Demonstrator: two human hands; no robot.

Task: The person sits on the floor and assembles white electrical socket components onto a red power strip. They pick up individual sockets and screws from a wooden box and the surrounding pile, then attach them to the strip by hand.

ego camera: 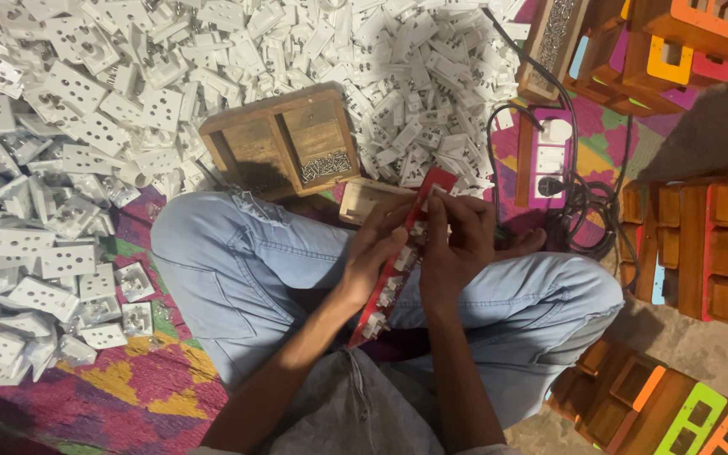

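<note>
I sit cross-legged in blue jeans and hold a long red strip (423, 198) slanted over my lap, with small white plastic parts set along it. My left hand (374, 251) grips the strip's left side around its middle. My right hand (457, 240) clasps it from the right, fingers curled over its upper part and pressing on a white part there. The strip's lower end (370, 324) rests near my knee.
A big heap of white plastic socket plates (111, 109) covers the floor ahead and to the left. A wooden two-compartment tray (284, 139) holds small screws. A small wooden box (362, 199) lies beside it. A power strip (551, 156) with black cables and coloured wooden frames (701, 244) stand right.
</note>
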